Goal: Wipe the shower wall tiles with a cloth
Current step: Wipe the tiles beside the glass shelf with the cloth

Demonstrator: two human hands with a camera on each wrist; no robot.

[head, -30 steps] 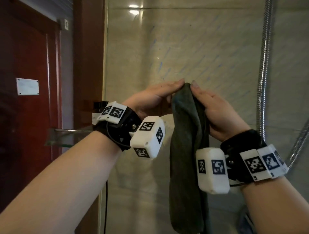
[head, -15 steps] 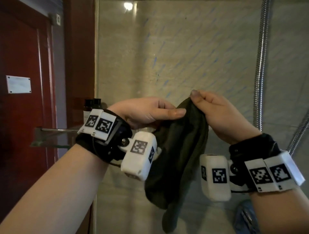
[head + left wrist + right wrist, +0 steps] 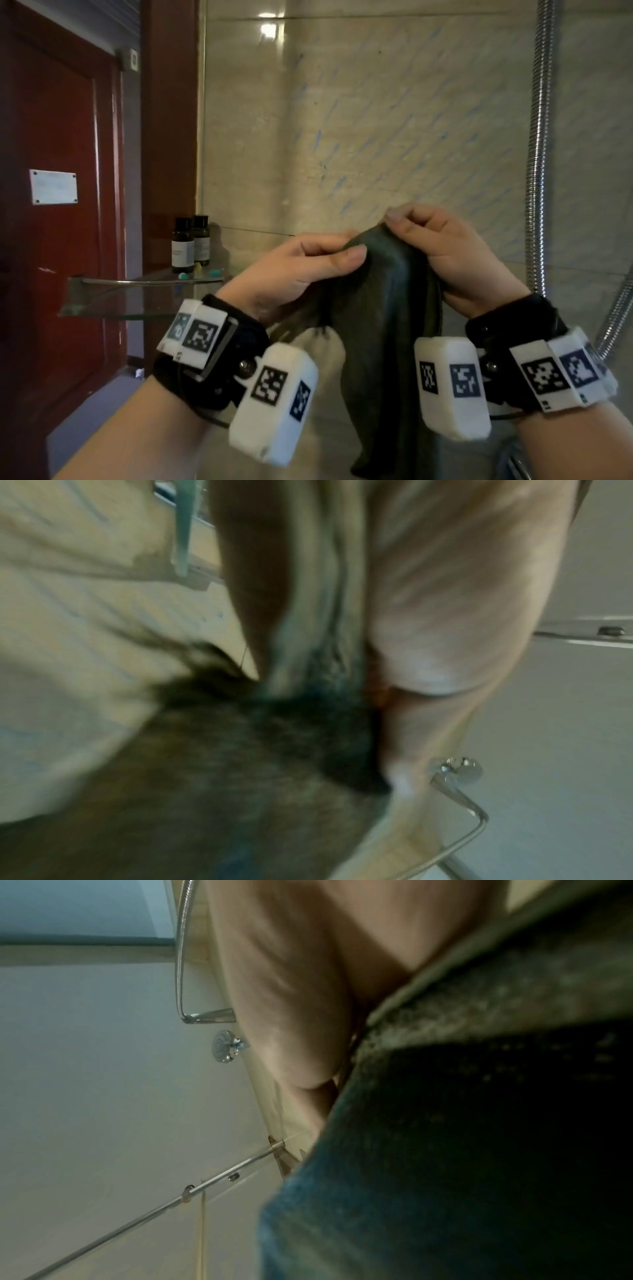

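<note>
A dark green cloth [image 3: 380, 329] hangs folded between my two hands in front of the beige shower wall tiles [image 3: 376, 120], which carry faint blue streaks. My left hand [image 3: 308, 263] pinches the cloth's top left edge between thumb and fingers. My right hand [image 3: 442, 246] pinches its top right edge, slightly higher. The cloth is off the wall. In the left wrist view the cloth [image 3: 246, 764] shows blurred below the palm. The right wrist view is filled on the right by the cloth [image 3: 479, 1123].
A glass shelf [image 3: 137, 294] at the left holds two small dark bottles [image 3: 188, 245]. A red door [image 3: 51, 205] stands further left. A metal shower hose [image 3: 539, 144] hangs at the right. A shower head [image 3: 224, 1046] and a glass-panel rail [image 3: 171, 1202] show in the right wrist view.
Both hands have lowered from the earlier raised hold and the cloth, first hanging long, is now gathered shorter. The left hand has shifted its pinch onto the top fold.
</note>
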